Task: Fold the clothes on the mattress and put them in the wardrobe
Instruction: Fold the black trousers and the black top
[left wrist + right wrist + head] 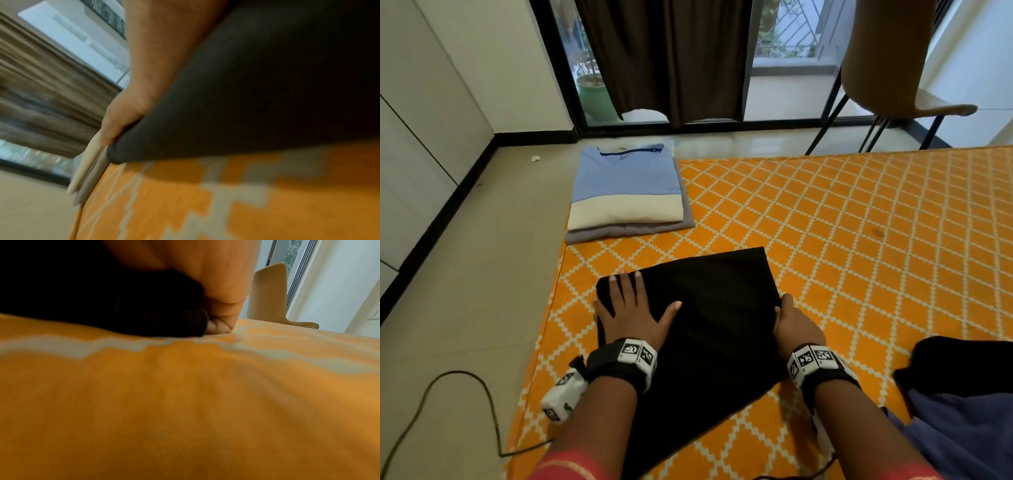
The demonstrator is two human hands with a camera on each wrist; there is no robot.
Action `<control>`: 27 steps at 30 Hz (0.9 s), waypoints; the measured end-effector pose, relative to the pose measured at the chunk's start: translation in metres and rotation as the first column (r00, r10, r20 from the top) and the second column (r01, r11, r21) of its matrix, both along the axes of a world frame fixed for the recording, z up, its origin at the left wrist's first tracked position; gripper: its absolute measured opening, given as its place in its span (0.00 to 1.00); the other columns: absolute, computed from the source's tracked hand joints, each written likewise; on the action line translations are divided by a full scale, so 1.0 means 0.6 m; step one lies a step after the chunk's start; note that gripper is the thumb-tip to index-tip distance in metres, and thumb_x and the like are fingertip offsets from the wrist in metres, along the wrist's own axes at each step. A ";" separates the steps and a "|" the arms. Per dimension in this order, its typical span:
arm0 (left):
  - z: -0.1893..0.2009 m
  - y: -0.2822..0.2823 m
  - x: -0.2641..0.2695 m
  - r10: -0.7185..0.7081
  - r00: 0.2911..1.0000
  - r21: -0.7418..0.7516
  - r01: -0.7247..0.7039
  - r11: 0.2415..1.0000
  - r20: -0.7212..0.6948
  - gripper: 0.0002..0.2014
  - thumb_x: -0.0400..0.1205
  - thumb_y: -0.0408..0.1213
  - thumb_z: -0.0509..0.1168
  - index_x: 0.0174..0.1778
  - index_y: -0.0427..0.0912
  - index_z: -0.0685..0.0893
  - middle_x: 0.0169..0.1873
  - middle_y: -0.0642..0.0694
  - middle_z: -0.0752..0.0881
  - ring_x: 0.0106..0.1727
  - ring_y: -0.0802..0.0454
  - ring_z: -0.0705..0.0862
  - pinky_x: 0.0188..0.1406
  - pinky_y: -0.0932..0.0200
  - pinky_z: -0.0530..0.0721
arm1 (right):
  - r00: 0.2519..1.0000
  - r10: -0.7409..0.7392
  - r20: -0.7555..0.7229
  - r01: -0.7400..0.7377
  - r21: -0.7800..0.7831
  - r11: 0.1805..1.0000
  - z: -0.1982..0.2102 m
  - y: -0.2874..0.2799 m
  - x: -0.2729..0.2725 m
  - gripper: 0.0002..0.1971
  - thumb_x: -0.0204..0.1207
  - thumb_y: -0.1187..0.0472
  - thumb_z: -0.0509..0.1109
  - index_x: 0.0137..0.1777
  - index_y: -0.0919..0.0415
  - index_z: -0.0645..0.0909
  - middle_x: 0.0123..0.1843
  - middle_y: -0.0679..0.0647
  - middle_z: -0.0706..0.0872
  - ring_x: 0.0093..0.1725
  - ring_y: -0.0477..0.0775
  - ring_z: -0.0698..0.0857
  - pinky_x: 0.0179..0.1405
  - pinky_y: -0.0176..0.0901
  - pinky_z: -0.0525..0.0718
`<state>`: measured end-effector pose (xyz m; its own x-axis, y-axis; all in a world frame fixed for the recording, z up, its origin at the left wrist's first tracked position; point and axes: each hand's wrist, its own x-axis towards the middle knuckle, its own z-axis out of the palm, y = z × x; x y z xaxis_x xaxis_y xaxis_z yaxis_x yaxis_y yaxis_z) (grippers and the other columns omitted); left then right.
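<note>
A folded black garment (709, 318) lies on the orange patterned mattress (859, 246). My left hand (630, 308) presses flat on its left part with fingers spread. My right hand (791, 318) grips the garment's right edge, fingers curled under the fold. In the right wrist view the fingers (220, 324) tuck beneath the black cloth (102, 301). In the left wrist view the hand (131, 107) lies on the black garment (257, 97). A folded stack, a blue and cream shirt (626, 188) on a grey one, sits at the mattress's far left corner.
Unfolded dark and purple clothes (962, 394) lie at the right near me. White wardrobe doors (421, 130) line the left wall. A chair (887, 68) stands beyond the mattress by the curtained window (667, 58). A black cable (448, 394) runs over the floor.
</note>
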<state>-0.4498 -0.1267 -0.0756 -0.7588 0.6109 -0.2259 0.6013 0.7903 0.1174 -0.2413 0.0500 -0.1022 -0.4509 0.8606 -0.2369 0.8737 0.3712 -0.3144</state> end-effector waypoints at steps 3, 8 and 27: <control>-0.019 -0.004 0.067 -0.124 0.992 0.007 0.124 0.992 0.016 0.58 0.62 0.79 0.15 0.84 0.43 0.30 0.83 0.38 0.29 0.83 0.41 0.29 0.74 0.28 0.26 | 1.000 0.004 0.017 -0.004 0.005 1.000 0.000 0.000 -0.001 0.12 0.88 0.50 0.48 0.61 0.58 0.64 0.33 0.52 0.75 0.26 0.53 0.73 0.23 0.41 0.64; -0.025 -0.002 0.139 -0.383 0.924 0.025 0.383 0.924 -0.009 0.59 0.66 0.84 0.31 0.85 0.44 0.36 0.84 0.34 0.36 0.85 0.33 0.40 0.72 0.17 0.41 | 1.000 0.000 0.012 -0.001 0.008 1.000 0.006 -0.001 -0.001 0.13 0.88 0.50 0.47 0.59 0.59 0.64 0.33 0.53 0.76 0.26 0.55 0.74 0.24 0.42 0.65; 0.041 -0.087 0.195 -0.374 0.881 0.023 0.384 0.923 0.289 0.49 0.81 0.52 0.68 0.86 0.49 0.39 0.86 0.45 0.45 0.86 0.40 0.47 0.80 0.28 0.50 | 0.837 -0.351 -0.420 -0.062 -0.709 0.702 0.195 -0.081 0.040 0.38 0.81 0.73 0.64 0.85 0.49 0.52 0.58 0.61 0.77 0.39 0.58 0.82 0.28 0.43 0.78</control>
